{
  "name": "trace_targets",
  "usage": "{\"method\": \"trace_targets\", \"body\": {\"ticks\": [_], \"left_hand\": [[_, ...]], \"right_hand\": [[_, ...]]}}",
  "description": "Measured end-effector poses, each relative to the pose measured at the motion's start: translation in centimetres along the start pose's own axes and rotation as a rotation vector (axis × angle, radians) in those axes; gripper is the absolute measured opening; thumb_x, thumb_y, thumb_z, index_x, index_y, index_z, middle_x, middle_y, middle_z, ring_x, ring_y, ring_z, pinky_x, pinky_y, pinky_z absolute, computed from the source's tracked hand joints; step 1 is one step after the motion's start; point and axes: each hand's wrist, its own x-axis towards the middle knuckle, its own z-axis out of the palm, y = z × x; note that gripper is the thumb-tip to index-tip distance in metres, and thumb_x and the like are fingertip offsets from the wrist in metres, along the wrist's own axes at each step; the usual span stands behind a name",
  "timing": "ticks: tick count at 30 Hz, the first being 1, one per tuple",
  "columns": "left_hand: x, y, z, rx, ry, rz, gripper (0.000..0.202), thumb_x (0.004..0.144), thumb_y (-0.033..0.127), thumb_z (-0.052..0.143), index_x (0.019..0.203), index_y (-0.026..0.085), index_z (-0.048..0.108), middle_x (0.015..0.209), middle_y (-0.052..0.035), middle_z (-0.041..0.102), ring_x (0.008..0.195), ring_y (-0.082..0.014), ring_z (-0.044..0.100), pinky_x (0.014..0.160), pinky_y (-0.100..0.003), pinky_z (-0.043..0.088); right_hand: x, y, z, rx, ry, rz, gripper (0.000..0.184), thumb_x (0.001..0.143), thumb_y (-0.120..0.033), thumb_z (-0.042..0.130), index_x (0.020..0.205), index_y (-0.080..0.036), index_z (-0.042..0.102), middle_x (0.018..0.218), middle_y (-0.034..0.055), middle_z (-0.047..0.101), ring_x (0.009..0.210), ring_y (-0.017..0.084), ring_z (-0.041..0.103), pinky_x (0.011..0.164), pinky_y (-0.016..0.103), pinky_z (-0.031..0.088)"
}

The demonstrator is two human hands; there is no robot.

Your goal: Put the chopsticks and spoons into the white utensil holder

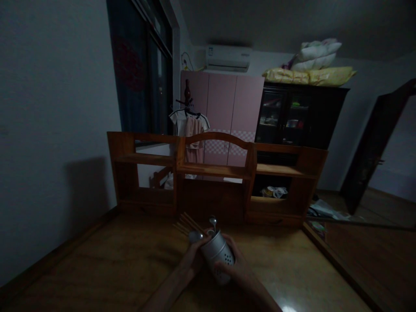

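A silver metal utensil holder [218, 251] with punched round holes is tilted in front of me, its mouth pointing up and left. My right hand [234, 262] is wrapped around its right side. At the left side by the rim, my left hand [194, 255] is closed against the holder, its fingers partly hidden. Several wooden chopsticks [188, 223] stick out of the mouth toward the upper left. A metal spoon [212, 221] stands up at the rim, and a larger shiny spoon bowl [195, 237] shows beside the chopsticks. Dim light blurs where the left fingers meet the utensils.
Beneath my hands lies a yellowish wooden tabletop [136, 255] with a raised right edge. A wooden shelf unit [214, 171] stands along its back. A white wall [58, 143] rises at left. Beyond are a pink wardrobe [221, 99] and a dark cabinet [320, 117].
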Motion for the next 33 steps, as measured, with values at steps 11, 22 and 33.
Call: {"method": "trace_targets", "body": {"ticks": [11, 22, 33], "left_hand": [[-0.1, -0.1, -0.8, 0.019, 0.029, 0.076, 0.039, 0.074, 0.021, 0.07, 0.113, 0.017, 0.069, 0.114, -0.0086, 0.071, 0.107, -0.0275, 0.063, 0.093, -0.035, 0.047], [0.8, -0.3, -1.2, 0.014, 0.073, 0.175, 0.031, 0.072, 0.019, 0.074, 0.103, 0.017, 0.07, 0.118, -0.009, 0.069, 0.119, -0.028, 0.056, 0.102, -0.035, 0.042], [1.1, 0.0, -1.2, -0.148, 0.156, 0.175, 0.023, 0.073, 0.012, 0.07, 0.096, 0.016, 0.07, 0.107, -0.0064, 0.074, 0.109, -0.023, 0.064, 0.1, -0.032, 0.044]], "right_hand": [[-0.3, -1.2, 0.3, -0.193, 0.008, -0.044, 0.072, 0.069, -0.028, 0.078, 0.134, -0.027, 0.046, 0.13, 0.0054, 0.056, 0.112, 0.028, 0.055, 0.094, 0.041, 0.044], [-0.7, -2.1, 0.2, -0.503, -0.001, -0.284, 0.083, 0.069, -0.032, 0.076, 0.143, -0.027, 0.038, 0.133, 0.0071, 0.053, 0.118, 0.03, 0.05, 0.099, 0.042, 0.039], [-0.1, -1.4, -0.1, -0.707, 0.05, -0.327, 0.082, 0.071, -0.03, 0.073, 0.144, -0.027, 0.035, 0.133, 0.0086, 0.051, 0.117, 0.029, 0.048, 0.098, 0.042, 0.04]]}}
